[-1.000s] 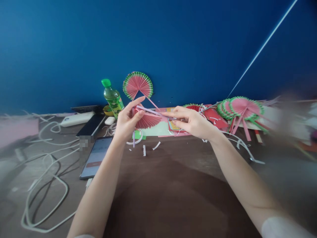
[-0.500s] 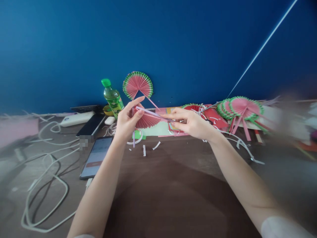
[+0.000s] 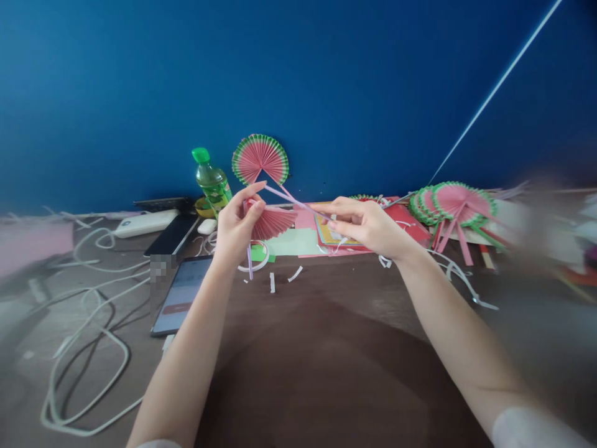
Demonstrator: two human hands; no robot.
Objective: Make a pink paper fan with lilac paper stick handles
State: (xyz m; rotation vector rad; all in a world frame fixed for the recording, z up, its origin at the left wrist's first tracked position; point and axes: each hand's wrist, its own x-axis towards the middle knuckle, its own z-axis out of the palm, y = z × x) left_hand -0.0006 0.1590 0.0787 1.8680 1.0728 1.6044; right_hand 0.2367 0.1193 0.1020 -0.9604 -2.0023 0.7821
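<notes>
My left hand (image 3: 240, 218) pinches a small pink pleated paper fan (image 3: 274, 222) whose folds spread out to the right. A thin pale purple strip (image 3: 296, 201) runs from my left fingers across to my right hand (image 3: 366, 224), which pinches its far end. The strip's other end hangs down below my left palm. How the strip passes the fan inside my left fingers is hidden. Behind, a finished-looking round pink fan with a green edge (image 3: 260, 158) leans against the blue wall.
A green-capped bottle (image 3: 212, 180), a phone (image 3: 181, 295) and a looped white cable (image 3: 124, 348) lie left. More pink and green fans (image 3: 459, 202) are stacked right. Red and yellow paper (image 3: 405, 224), a white tape ring (image 3: 265, 258) and paper scraps (image 3: 272, 283) lie around the hands.
My right hand has moved right, drawing the purple strip out longer between the hands. The pink fan in my left hand has tilted and shifted slightly left.
</notes>
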